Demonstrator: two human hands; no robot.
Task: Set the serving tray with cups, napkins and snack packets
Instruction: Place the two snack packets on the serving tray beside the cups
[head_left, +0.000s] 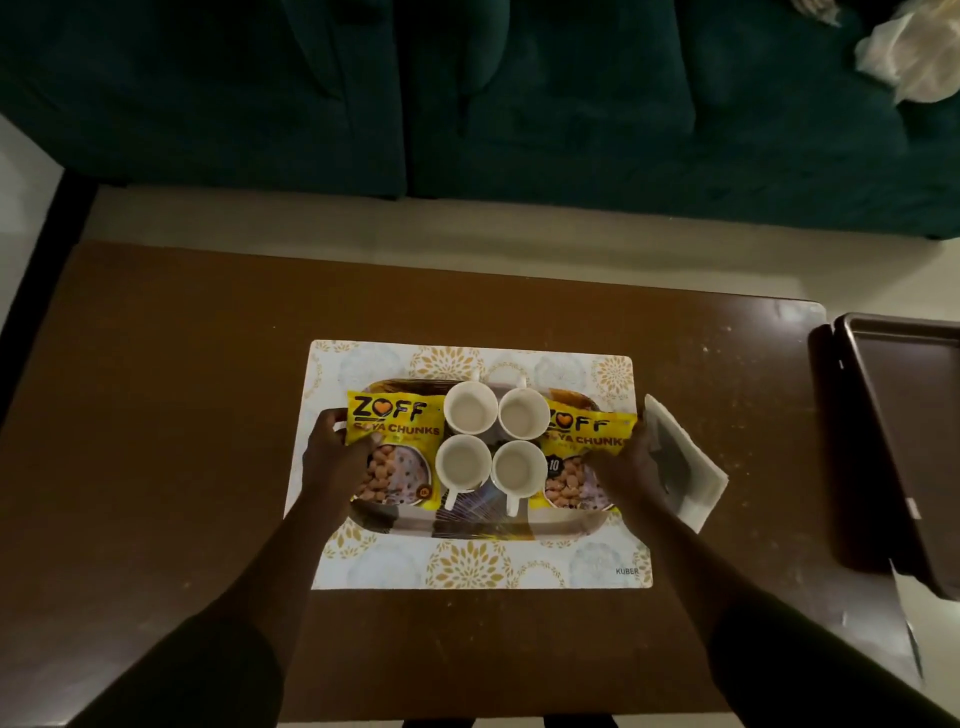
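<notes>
Two bare forearms reach forward over a brown table. The left hand grips the left end of the tray, fingers curled over the left packet. The right hand is at the tray's right end, on the right packet; how its fingers are set cannot be told. The tray sits on a patterned mat. Four white cups stand in a square at the tray's middle, between the two yellow packets. A white napkin lies just right of the tray, half on the mat. A dark tray sits at the table's right edge. Beyond the table is a green sofa with a crumpled pale bag.
</notes>
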